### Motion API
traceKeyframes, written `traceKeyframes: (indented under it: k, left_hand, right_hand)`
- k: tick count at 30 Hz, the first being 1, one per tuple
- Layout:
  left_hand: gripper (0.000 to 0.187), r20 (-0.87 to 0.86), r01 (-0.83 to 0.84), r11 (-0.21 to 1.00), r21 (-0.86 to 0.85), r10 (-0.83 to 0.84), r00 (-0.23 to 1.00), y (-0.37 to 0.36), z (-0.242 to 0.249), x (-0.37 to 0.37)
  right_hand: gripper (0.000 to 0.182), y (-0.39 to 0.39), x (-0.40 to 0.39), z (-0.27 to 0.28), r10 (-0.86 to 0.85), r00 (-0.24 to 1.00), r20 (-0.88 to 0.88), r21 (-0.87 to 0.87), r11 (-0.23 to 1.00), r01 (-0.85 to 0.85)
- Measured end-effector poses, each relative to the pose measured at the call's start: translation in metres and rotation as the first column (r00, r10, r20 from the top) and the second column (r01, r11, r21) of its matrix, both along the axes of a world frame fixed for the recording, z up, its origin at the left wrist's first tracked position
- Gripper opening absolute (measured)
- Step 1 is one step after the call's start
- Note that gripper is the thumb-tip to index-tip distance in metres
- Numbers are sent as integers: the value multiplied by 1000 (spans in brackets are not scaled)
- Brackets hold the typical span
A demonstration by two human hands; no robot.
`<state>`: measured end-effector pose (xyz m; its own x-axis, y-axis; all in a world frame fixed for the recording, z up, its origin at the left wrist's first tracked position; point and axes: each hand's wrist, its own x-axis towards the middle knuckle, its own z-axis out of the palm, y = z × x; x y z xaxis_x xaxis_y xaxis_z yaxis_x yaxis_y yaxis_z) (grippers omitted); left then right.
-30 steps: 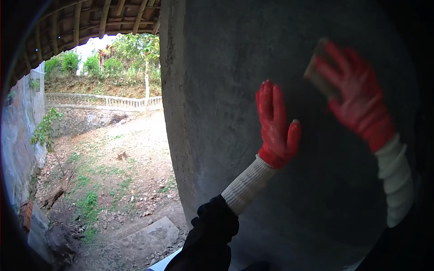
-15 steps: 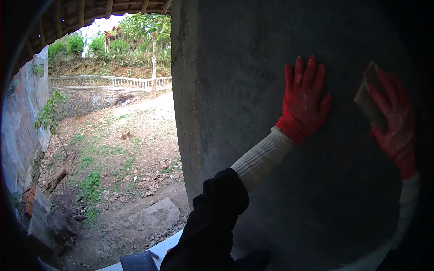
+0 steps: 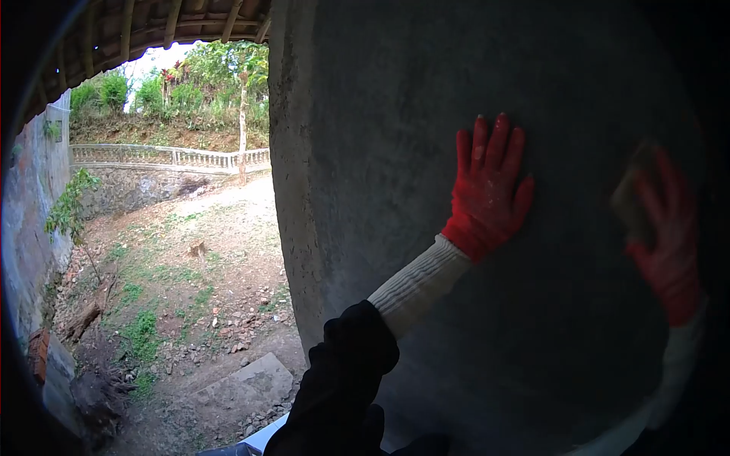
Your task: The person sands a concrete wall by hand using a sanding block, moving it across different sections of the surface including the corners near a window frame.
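Observation:
My left hand (image 3: 489, 190), in a red-coated glove with a long cream cuff (image 3: 420, 283), lies flat against a dark grey wall (image 3: 395, 175), fingers spread and pointing up. Further right, my right hand (image 3: 669, 235) wears a matching glove and grips a flat brownish pad (image 3: 631, 201) at the wall's surface. Motion blurs this hand and the pad, so I cannot tell the pad's material. The fingers lie across its back, with the thumb below.
The wall ends at a rough vertical edge (image 3: 293, 190) on the left. Beyond it, sloping ground (image 3: 190, 266) carries rubble, a concrete slab (image 3: 251, 380) and a white balustrade (image 3: 190, 157). A tiled roof (image 3: 152, 26) hangs overhead.
My right hand has slid the pad rightward and slightly down along the wall. My left hand keeps its place on the wall, while the whole view has shifted a little.

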<state>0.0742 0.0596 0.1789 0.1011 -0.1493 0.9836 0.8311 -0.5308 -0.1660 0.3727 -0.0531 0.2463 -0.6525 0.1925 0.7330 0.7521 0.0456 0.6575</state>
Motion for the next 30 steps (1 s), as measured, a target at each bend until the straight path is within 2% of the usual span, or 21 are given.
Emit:
traceKeyframes:
  k: [1, 3, 4, 6, 7, 8, 9, 10, 11, 13, 15, 17, 18, 19, 20, 21, 23, 25, 27, 29, 30]
  left_hand:
    - [65, -7, -14, 1000, -3, 13, 1000, 1, -1, 0]
    - [65, -23, -27, 1000, 4, 27, 999, 1, 1, -2]
    - [65, -23, -22, 1000, 6, 22, 999, 0, 1, -2]
    - [64, -17, -11, 1000, 6, 11, 1000, 1, -2, -1]
    - [64, -15, -21, 1000, 1, 21, 1000, 2, -2, 0]
    - [65, -16, -30, 1000, -4, 30, 999, 3, -2, -3]
    - [65, -19, -23, 1000, -4, 23, 1000, 3, 0, -4]
    - [65, -17, -31, 1000, 1, 31, 999, 3, 0, -6]
    - [65, -17, -24, 1000, 1, 24, 1000, 4, -1, -4]
    - [64, -14, -59, 998, 4, 59, 998, 7, 0, -5]
    - [63, -19, -92, 996, 9, 92, 996, 12, 1, -7]
    - [62, -16, -130, 991, 29, 130, 991, 18, 0, -7]
    - [61, -22, -129, 991, 31, 129, 991, 18, 0, -6]
    - [60, -22, -138, 990, 35, 138, 990, 18, 0, -6]
    - [60, -37, -93, 995, 25, 93, 995, 20, -2, -5]
    - [59, -51, -119, 992, 36, 121, 991, 21, 0, -8]
    - [59, -82, -123, 991, 49, 127, 989, 24, 4, -9]
    - [57, -82, -117, 991, 66, 122, 989, 23, 4, -8]
    - [56, -84, -119, 991, 65, 125, 989, 18, 6, -9]
    - [55, -100, -125, 991, 57, 130, 986, 22, 10, -6]
    - [55, -103, -130, 988, 84, 139, 985, 24, 10, -6]
  right_hand:
    - [85, -2, -8, -42, 45, 971, 235, -294, 956, 27]
    - [87, 0, -13, -74, 188, 874, 449, -377, 926, -5]
    - [87, -3, -6, -64, 180, 877, 445, -371, 929, -2]
    - [80, -15, 26, -13, -124, 989, 86, -76, 989, 131]
    - [80, -22, 47, 20, -128, 988, 85, -72, 988, 134]
    - [86, -30, 72, 61, -179, 963, -202, -31, 984, 177]
    - [94, -36, 96, 99, -206, 858, -471, -5, 973, 231]
    - [103, -38, 107, 122, -212, 681, -701, 1, 954, 299]
    - [103, -29, 118, 129, -241, 671, -702, -10, 945, 328]
    - [94, 0, 135, 117, -17, 823, -568, 227, 958, 177]
    - [87, 21, 163, 74, 148, 918, -369, 400, 916, 13]
    - [80, -12, 34, -46, -29, 940, -339, 143, 986, 82]
    - [74, -21, 8, -92, 49, 982, -183, -101, 993, -68]
    - [66, -5, -1, -146, 122, 939, -323, -418, 871, -257]
    - [63, 11, 2, -207, 227, 957, 181, -210, 959, -188]
    - [63, 2, 9, -207, 197, 968, 158, -210, 964, -162]
    - [67, -16, 28, -186, 97, 995, 1, -374, 923, -90]
    - [76, -35, 61, -149, -54, 952, -302, -105, 994, 23]
    - [82, -32, 102, -122, 20, 818, -574, 191, 975, 111]
    - [84, -19, 135, -107, 201, 528, -825, 328, 931, 158]
    - [84, -19, 132, -123, 179, 514, -839, 311, 933, 182]
